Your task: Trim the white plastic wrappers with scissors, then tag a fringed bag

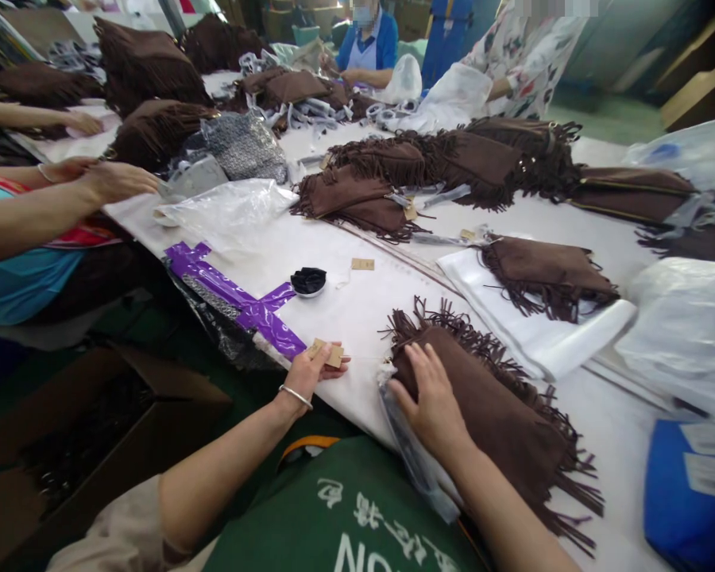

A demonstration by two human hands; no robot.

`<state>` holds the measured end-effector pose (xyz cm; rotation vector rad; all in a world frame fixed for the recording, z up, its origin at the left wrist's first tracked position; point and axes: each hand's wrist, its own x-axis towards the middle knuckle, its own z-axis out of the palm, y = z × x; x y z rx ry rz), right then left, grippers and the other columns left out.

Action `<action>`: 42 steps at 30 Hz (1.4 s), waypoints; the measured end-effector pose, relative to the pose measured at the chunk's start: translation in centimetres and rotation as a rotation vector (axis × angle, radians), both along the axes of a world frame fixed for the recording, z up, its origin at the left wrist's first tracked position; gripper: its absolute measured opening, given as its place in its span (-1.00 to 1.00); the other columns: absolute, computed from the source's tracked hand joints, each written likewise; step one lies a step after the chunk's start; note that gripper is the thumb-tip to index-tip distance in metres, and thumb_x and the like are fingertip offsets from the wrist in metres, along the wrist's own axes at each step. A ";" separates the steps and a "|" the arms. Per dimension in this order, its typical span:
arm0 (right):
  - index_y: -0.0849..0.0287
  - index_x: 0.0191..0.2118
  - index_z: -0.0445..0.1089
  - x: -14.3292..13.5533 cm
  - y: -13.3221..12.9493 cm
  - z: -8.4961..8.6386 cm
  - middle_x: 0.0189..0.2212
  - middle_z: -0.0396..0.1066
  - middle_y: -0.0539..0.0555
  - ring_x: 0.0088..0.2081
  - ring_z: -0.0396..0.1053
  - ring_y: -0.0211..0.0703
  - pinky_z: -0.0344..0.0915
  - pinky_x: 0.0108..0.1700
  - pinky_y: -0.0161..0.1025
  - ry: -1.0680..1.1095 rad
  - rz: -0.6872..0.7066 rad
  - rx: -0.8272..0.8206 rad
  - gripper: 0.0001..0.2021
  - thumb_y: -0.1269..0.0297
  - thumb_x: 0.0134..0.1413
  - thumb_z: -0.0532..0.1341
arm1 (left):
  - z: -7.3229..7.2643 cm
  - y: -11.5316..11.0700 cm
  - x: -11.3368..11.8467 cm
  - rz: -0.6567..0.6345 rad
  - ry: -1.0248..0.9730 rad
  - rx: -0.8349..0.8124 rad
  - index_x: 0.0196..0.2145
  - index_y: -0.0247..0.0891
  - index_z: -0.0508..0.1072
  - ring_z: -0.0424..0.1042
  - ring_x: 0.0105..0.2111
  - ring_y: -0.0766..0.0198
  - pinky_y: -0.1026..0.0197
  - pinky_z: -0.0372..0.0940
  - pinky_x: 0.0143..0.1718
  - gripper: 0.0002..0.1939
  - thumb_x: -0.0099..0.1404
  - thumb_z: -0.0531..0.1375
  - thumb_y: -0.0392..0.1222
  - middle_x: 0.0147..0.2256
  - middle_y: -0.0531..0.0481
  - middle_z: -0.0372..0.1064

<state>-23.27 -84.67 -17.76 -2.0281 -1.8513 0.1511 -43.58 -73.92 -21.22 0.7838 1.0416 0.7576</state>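
My left hand (317, 370), with a bangle at the wrist, pinches a small tan cardboard hang tag (327, 354) at the table's near edge. A thin string seems to run from the tag towards a brown fringed bag (488, 397). My right hand (432, 397) rests on the left end of that bag, fingers spread and stretched out. Beside it, a plastic-wrapped strap (414, 453) hangs over the table edge. Another tan tag (362, 264) lies on the table beyond my hands, to the right of a small dish of black strings (308, 281).
Purple tape (238, 306) covers the near table edge at left. More fringed bags (357, 195) lie across the table, one (548, 270) on white plastic sheets. A blue item (691, 477) sits at right. Co-workers' hands (119, 181) work at left. An open carton (95, 421) stands below.
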 end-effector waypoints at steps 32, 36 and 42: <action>0.05 0.27 -0.04 5.2 -9.8 -1.0 0.11 0.27 0.09 0.08 0.25 -0.11 0.31 0.10 -0.02 0.040 0.179 0.095 -0.39 0.60 0.11 -0.08 | 1.2 -2.3 7.2 -0.467 -0.139 -0.322 -0.21 -0.45 0.44 0.50 -0.41 0.18 0.17 0.41 -0.35 -0.51 0.16 0.21 0.11 -0.30 -0.27 0.48; 0.05 0.26 -0.01 5.1 -10.9 -0.7 0.07 0.32 0.08 0.05 0.28 -0.14 0.36 0.06 -0.06 0.080 0.208 0.134 -0.40 0.63 0.12 -0.11 | 0.5 -3.1 10.7 -0.398 -0.259 -0.333 -0.26 -0.44 0.46 0.49 -0.45 0.15 0.14 0.41 -0.36 -0.67 0.04 0.33 -0.19 -0.37 -0.21 0.50; 0.06 0.24 0.02 4.7 -11.7 -0.8 0.07 0.31 0.12 0.05 0.28 -0.11 0.36 0.05 -0.04 0.118 0.183 0.177 -0.38 0.65 0.08 -0.11 | 0.2 -2.4 13.4 -0.217 -0.271 -0.393 -0.22 -0.42 0.45 0.51 -0.40 0.05 0.03 0.41 -0.32 -0.68 0.10 0.28 -0.16 -0.38 -0.22 0.51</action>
